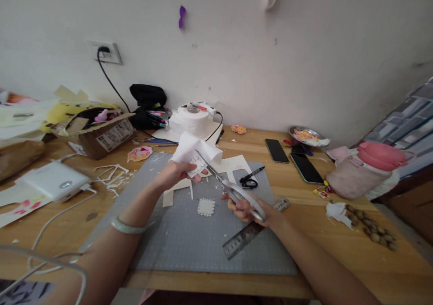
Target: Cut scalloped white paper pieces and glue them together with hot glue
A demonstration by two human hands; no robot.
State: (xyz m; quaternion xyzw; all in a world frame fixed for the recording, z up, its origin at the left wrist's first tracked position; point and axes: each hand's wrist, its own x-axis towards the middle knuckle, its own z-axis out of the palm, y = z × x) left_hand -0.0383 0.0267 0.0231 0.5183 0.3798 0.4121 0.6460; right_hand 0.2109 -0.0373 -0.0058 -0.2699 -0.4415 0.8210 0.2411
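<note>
My left hand pinches a sheet of white paper that carries a drawn scalloped outline near its lower edge. In my right hand is a pair of scissors, fingers wrapped round the handles. The blades point up and left and meet the paper beside the drawn outline. Below, flat on the grey cutting mat, lies a cut-out white scalloped piece. A steel ruler rests partly under my right hand.
Behind the hands stand a tissue roll and an open cardboard box. A pen and paper offcuts lie on the mat. Two phones, a pink-lidded jug and a metal bowl are at right; a white power bank with cables is left.
</note>
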